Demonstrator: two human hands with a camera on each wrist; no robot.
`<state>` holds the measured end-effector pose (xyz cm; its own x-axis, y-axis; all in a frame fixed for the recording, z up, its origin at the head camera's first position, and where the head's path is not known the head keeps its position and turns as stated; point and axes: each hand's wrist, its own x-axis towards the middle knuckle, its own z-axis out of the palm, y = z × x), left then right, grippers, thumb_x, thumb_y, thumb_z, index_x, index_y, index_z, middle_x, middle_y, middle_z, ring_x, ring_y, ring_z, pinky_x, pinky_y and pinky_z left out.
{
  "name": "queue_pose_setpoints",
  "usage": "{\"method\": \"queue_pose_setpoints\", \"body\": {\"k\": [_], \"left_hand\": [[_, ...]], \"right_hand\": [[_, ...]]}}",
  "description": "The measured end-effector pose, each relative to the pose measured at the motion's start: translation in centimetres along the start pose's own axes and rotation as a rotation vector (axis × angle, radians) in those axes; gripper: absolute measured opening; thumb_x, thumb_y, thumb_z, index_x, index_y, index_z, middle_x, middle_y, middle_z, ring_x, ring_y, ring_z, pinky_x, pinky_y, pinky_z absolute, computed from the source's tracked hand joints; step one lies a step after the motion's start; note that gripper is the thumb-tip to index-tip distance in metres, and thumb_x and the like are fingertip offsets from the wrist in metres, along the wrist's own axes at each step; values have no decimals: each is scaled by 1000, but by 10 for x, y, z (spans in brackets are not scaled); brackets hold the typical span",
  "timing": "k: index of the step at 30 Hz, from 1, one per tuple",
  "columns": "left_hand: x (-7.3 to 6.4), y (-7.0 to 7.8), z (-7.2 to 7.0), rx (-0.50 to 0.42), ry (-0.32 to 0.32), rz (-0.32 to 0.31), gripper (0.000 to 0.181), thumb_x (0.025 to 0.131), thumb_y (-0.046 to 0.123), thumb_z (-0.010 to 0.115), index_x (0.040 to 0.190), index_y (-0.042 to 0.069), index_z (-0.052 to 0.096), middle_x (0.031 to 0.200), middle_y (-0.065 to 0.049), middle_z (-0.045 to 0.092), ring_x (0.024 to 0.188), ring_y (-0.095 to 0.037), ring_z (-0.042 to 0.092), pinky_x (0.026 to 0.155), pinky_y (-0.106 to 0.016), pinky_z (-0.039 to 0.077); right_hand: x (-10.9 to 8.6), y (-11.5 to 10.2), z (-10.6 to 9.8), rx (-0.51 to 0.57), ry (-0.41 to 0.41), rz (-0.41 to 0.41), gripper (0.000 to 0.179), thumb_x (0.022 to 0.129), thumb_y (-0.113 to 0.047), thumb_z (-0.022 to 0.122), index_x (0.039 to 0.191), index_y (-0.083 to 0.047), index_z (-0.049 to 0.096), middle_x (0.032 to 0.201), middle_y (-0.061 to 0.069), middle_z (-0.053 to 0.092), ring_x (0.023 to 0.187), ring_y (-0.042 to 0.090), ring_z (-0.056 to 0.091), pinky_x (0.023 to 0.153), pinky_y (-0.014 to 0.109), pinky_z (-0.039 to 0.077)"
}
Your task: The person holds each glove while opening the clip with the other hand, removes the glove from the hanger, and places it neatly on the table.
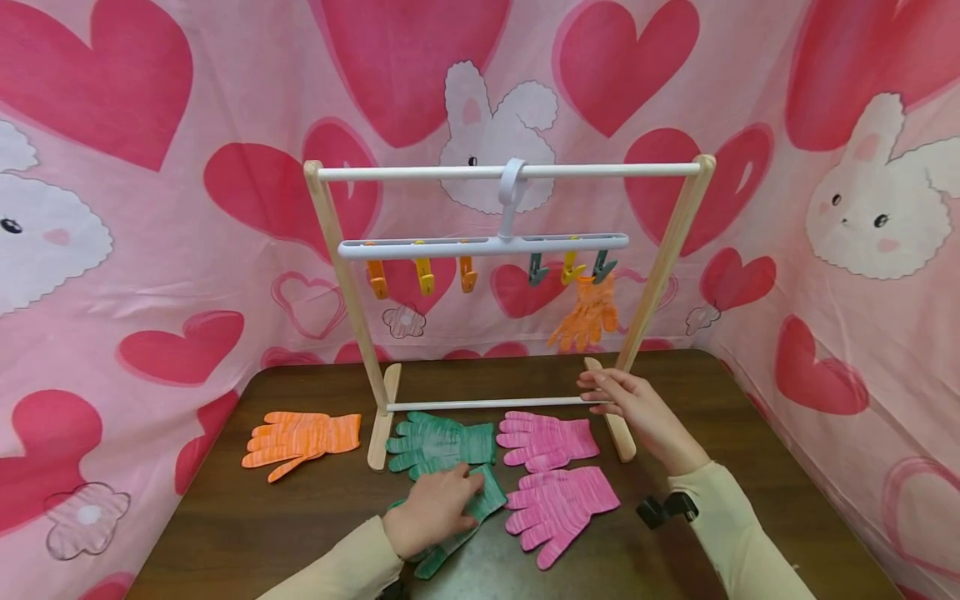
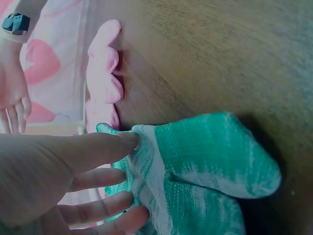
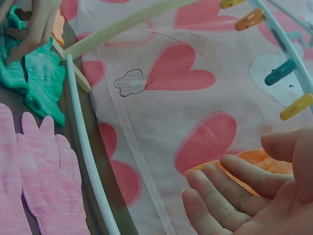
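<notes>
My left hand is over the nearer green glove on the table, its thumb and fingers pinching the knit. In the left wrist view the thumb and curled fingers meet a fold of this glove. The other green glove lies flat just beyond. My right hand is raised by the rack's right leg, fingers loosely extended, holding nothing. Behind it an orange glove hangs from the rightmost grey clip. In the right wrist view that glove is partly hidden by the hand.
Two pink gloves lie right of the green ones, and an orange glove lies at the left. A wooden rack with a white rod carries a hanger with several coloured clips. A patterned cloth surrounds the brown table.
</notes>
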<state>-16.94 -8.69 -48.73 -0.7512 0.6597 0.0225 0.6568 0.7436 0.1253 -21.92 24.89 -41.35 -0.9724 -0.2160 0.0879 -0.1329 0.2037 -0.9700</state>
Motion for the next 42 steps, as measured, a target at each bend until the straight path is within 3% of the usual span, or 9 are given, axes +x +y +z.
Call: {"method": "queue_pose_setpoints", "body": {"k": [10, 19, 25, 28, 32, 37, 42], "left_hand": [[-1, 3, 0, -43, 22, -23, 35, 81, 37, 89, 95, 17, 64, 87, -3, 58, 62, -21, 60, 46, -36, 46], [0, 4, 0, -24, 71, -31, 27, 88, 35, 83, 89, 17, 62, 81, -3, 57, 64, -21, 60, 45, -37, 45], [2, 3, 2, -21, 61, -36, 27, 85, 29, 86, 90, 17, 62, 80, -2, 56, 63, -21, 60, 45, -36, 46], [3, 3, 2, -21, 59, -42, 27, 85, 30, 86, 87, 17, 62, 79, -2, 56, 63, -20, 60, 44, -36, 45], [6, 3, -2, -49, 62, -60, 30, 87, 28, 82, 77, 19, 56, 72, 2, 52, 59, -17, 56, 44, -35, 41], [18, 4, -12, -95, 125, -57, 26, 92, 26, 78, 76, 18, 59, 69, 6, 54, 55, -9, 51, 44, -29, 37], [44, 6, -28, -186, 258, -37, 15, 96, 23, 75, 86, 14, 68, 73, 2, 63, 55, -3, 47, 45, -23, 37]], "right_hand": [[-3, 0, -1, -9, -6, 2, 50, 113, -25, 45, 137, 19, 51, 137, 33, 60, 109, 17, 70, 92, 33, 56], [-3, -2, -4, -21, -14, 0, 49, 113, -25, 45, 138, 17, 52, 136, 29, 62, 110, 18, 70, 95, 37, 56], [-3, -4, -6, -25, -8, -12, 48, 113, -24, 45, 137, 18, 51, 136, 31, 61, 110, 19, 70, 94, 34, 56], [-2, -7, -9, -31, 4, -27, 48, 113, -24, 45, 138, 17, 51, 133, 25, 65, 109, 15, 70, 93, 33, 56], [0, -13, -13, -52, 26, -44, 49, 113, -25, 47, 139, 16, 51, 123, 6, 72, 107, 12, 70, 92, 30, 56], [5, -26, -17, -73, 79, -55, 50, 112, -28, 49, 138, 13, 54, 124, 7, 71, 111, 14, 70, 92, 23, 54], [15, -42, -18, -95, 151, -110, 51, 111, -29, 51, 140, 13, 54, 127, 5, 70, 105, 0, 67, 90, 22, 55]]}}
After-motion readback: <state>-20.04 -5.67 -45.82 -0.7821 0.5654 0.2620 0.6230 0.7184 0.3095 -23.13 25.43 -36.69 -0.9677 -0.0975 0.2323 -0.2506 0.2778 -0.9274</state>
